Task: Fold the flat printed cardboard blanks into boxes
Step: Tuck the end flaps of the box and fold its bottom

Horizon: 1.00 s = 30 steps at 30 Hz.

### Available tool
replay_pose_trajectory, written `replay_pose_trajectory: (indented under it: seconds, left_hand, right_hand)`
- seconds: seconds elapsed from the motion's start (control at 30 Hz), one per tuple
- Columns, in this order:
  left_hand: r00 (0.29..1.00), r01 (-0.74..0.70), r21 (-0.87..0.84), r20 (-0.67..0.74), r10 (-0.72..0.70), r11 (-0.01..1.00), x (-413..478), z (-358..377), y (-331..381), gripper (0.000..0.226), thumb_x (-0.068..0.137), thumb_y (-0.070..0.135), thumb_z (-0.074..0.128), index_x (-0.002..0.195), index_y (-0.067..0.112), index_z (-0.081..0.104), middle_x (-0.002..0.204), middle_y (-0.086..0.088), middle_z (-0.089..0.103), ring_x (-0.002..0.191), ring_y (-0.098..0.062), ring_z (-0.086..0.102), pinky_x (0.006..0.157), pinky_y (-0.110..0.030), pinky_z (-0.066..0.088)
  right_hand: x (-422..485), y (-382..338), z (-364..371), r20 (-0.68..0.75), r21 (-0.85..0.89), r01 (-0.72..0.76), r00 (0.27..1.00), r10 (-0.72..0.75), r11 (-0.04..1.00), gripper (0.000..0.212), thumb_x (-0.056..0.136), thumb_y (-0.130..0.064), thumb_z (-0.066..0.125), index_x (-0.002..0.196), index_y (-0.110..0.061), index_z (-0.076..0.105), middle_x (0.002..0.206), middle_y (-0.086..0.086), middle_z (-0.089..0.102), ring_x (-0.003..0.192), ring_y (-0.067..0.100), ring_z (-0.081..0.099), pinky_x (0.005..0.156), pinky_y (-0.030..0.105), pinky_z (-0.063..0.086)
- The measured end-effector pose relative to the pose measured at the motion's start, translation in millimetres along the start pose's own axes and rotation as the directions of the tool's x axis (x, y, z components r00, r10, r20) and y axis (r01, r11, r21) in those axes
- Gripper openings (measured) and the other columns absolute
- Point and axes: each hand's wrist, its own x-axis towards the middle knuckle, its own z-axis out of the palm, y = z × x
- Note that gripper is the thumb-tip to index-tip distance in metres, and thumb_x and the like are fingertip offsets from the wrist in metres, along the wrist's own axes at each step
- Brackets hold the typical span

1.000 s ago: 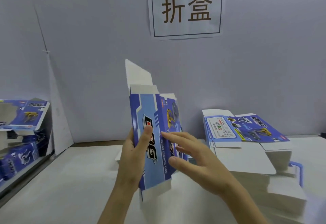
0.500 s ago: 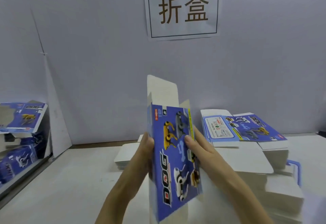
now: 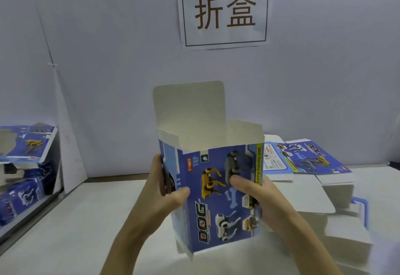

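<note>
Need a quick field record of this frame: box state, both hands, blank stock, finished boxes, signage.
box: blue printed box squared open, held upright above the white table
top: open, white lid flap standing up at the back
left hand: left hand grips the box's left edge, thumb on the front panel
right hand: right hand grips the right edge, thumb on the front panel
blanks: stack of flat blanks on the right, printed side up
finished: folded boxes at the far left
sign: paper sign on the wall, two Chinese characters
</note>
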Motion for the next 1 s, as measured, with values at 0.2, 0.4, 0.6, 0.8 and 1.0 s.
replay_pose_trajectory:
  seconds: [0.2, 0.4, 0.6, 0.8, 1.0]
  left_hand:
    - [0.994, 0.006, -0.316, -0.100, -0.040, 0.949, 5.4, 16.7, 6.8, 0.088, 0.062, 0.068, 0.071, 0.133, 0.020, 0.051, 0.117, -0.007, 0.070, 0.097, -0.021, 0.070, 0.064, -0.023, 0.057]
    - [0.991, 0.080, -0.279, -0.081, -0.107, 0.957, -0.1, 24.1, 7.3, 0.050, 0.084, 0.069, 0.038, 0.089, 0.038, 0.077, 0.096, 0.003, 0.076, 0.084, -0.016, 0.074, 0.062, -0.023, 0.057]
    - [0.994, 0.086, -0.174, -0.050, -0.096, 0.981, 13.5, 25.9, 27.8, 0.076, 0.037, 0.050, 0.080, 0.091, 0.001, 0.057, 0.089, -0.019, 0.064, 0.061, -0.023, 0.061, 0.061, -0.023, 0.045]
    - [0.986, 0.049, -0.264, -0.141, -0.088, 0.963, -1.4, 29.4, 22.4, 0.052, 0.051, 0.018, 0.057, 0.102, 0.017, 0.056, 0.079, 0.005, 0.073, 0.072, -0.028, 0.072, 0.050, -0.031, 0.055]
    - [0.981, -0.021, -0.099, -0.193, 0.001, 0.995, -5.4, 32.4, 25.5, 0.041, 0.057, 0.010, 0.045, 0.095, 0.022, 0.054, 0.079, -0.008, 0.059, 0.080, -0.039, 0.064, 0.051, -0.026, 0.049]
  right_hand:
    - [4.1, -9.0, 13.5, 0.052, -0.198, 0.053, 0.998, -0.044, 0.979, 0.068, 0.070, -0.039, 0.072, 0.131, -0.022, 0.049, 0.119, -0.002, 0.069, 0.107, 0.016, 0.067, 0.082, 0.026, 0.056]
    - [0.7, -12.0, 8.7, 0.165, 0.366, -0.086, 0.986, 0.027, 0.926, 0.083, 0.066, -0.081, 0.060, 0.130, -0.029, 0.060, 0.136, 0.008, 0.059, 0.127, 0.027, 0.054, 0.102, 0.040, 0.047]
    - [-2.9, -21.5, 9.6, 0.140, 0.491, -0.108, 0.989, 0.045, 0.865, 0.077, 0.053, -0.058, 0.080, 0.115, -0.014, 0.068, 0.115, 0.015, 0.069, 0.101, 0.031, 0.068, 0.076, 0.035, 0.057]
    - [-8.7, -28.9, 15.5, 0.144, 0.489, -0.088, 0.989, 0.019, 0.868, 0.075, 0.043, -0.047, 0.088, 0.107, -0.011, 0.073, 0.105, 0.014, 0.073, 0.091, 0.027, 0.072, 0.070, 0.034, 0.058]
    - [-4.4, -20.4, 22.7, -0.016, 0.275, -0.004, 1.000, 0.008, 0.961, 0.053, 0.053, 0.002, 0.050, 0.101, -0.013, 0.068, 0.092, 0.012, 0.072, 0.075, 0.022, 0.070, 0.055, 0.025, 0.053]
